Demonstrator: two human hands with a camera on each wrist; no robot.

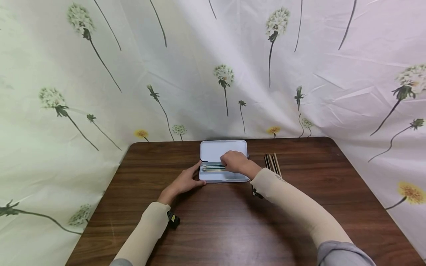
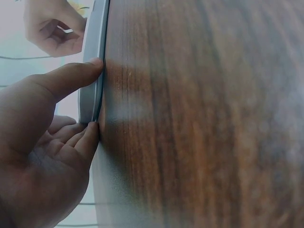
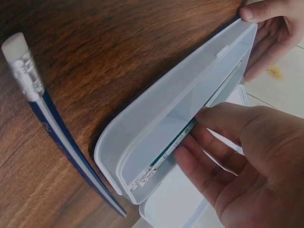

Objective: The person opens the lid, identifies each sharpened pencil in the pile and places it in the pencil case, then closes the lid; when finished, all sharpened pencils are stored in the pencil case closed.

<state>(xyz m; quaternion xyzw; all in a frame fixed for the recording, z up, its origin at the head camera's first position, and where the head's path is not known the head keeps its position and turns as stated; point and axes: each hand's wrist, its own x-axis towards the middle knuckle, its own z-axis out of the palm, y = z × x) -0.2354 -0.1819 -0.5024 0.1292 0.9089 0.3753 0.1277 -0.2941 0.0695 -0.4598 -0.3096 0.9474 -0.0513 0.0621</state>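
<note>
A pale blue-white pencil case (image 1: 224,181) lies with its lid (image 1: 216,149) raised at the back of the table. My left hand (image 1: 184,181) grips its left end; in the left wrist view the thumb (image 2: 78,78) presses the front wall and the fingertips meet the corner. Several pencils (image 1: 213,167) lie lengthwise inside the case. My right hand (image 1: 234,162) reaches into it. Seen from the right wrist, thumb and fingers pinch a green pencil (image 3: 172,142) with a white label band, lying along the inside of the case. The hand hides part of that pencil.
A blue-and-white striped pencil (image 3: 52,123) with a white eraser lies beside the case's right end. Several dark and wood-coloured pencils (image 1: 273,162) lie on the brown table (image 1: 213,221) right of the case. A flowered cloth (image 1: 186,74) hangs behind the table.
</note>
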